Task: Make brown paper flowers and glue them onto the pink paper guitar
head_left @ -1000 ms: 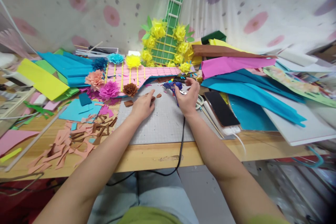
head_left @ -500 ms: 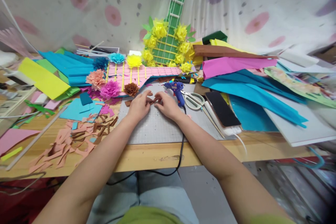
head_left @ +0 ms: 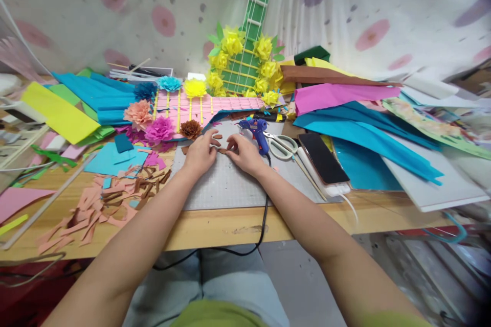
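Observation:
A small brown paper piece (head_left: 223,151) lies between my two hands, low over the grey cutting mat (head_left: 226,189). My right hand (head_left: 245,154) pinches its right end between thumb and fingertips. Just left of the piece is my left hand (head_left: 200,154), its fingers bent and parted from the thumb with nothing visible between them. More brown paper bits lie by its fingertips and under its left side. Beyond it is a brown paper flower (head_left: 191,129) on a pink guitar-shaped craft (head_left: 173,107). A blue glue gun (head_left: 260,135) rests beyond my right hand.
White-handled scissors (head_left: 283,147) and a black phone (head_left: 324,158) lie on the right, beside stacked coloured paper (head_left: 360,117). Paper scraps (head_left: 88,209) cover the left. A green craft guitar neck (head_left: 251,36) stands behind. The glue gun's black cord (head_left: 264,214) hangs over the table edge.
My left hand has drawn slightly left, its fingertips parting from the brown paper piece. My right hand stays nearly in place with the piece. The view has shifted a little.

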Motion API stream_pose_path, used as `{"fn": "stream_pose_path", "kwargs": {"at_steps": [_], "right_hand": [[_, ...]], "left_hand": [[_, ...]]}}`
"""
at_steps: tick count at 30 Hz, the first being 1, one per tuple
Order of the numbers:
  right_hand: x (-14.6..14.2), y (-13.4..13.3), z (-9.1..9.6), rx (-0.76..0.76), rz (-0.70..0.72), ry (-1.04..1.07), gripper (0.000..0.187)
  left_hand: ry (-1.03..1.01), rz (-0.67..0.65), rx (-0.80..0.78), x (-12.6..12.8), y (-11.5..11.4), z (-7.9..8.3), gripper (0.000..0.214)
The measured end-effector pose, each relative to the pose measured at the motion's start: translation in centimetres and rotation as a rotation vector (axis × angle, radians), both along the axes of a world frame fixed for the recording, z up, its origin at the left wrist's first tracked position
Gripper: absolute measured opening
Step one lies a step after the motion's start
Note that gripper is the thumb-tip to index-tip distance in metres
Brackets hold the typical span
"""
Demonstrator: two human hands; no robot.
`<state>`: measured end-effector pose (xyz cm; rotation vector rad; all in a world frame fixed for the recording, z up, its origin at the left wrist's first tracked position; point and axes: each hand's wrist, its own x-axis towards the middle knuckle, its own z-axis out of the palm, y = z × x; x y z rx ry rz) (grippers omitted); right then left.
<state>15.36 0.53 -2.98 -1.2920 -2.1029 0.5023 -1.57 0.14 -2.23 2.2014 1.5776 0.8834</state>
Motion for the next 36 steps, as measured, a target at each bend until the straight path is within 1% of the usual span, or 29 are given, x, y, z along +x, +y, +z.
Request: {"fn": "stream_pose_path", "kwargs": {"at_steps": [4, 7, 13, 21, 25, 29, 36], "right_hand": [[0.08, 0.07, 0.09, -0.013, 0.051, 0.027, 0.025], [-0.12, 0.04, 0.23, -0.020, 0.036, 0.014, 0.024], [-0.19, 0.14, 0.27, -0.047, -0.014, 0.049, 0.017], [-0.21, 0.10, 0.43, -0.121, -0.045, 0.121, 0.017], [-0.20, 0.20, 0.28, -0.134, -0.064, 0.138, 0.016], [-0.26, 0.30, 0.17, -0.144, -0.073, 0.158, 0.015], [-0.33, 0.38, 0.09, -0.172, -0.080, 0.177, 0.020]], "left_hand": [[-0.001, -0.074, -0.027, -0.27, -0.13, 0.23, 0.050], [-0.011, -0.108, -0.074, -0.22, -0.21, 0.39, 0.048], [-0.020, -0.076, -0.121, -0.19, -0.24, 0.50, 0.047], [-0.037, -0.020, -0.139, -0.15, -0.14, 0.45, 0.046], [-0.066, -0.006, -0.164, -0.05, -0.10, 0.51, 0.046], [-0.050, 0.008, -0.163, 0.03, -0.02, 0.54, 0.042], [-0.028, 0.026, -0.149, 0.04, 0.03, 0.52, 0.042]]}}
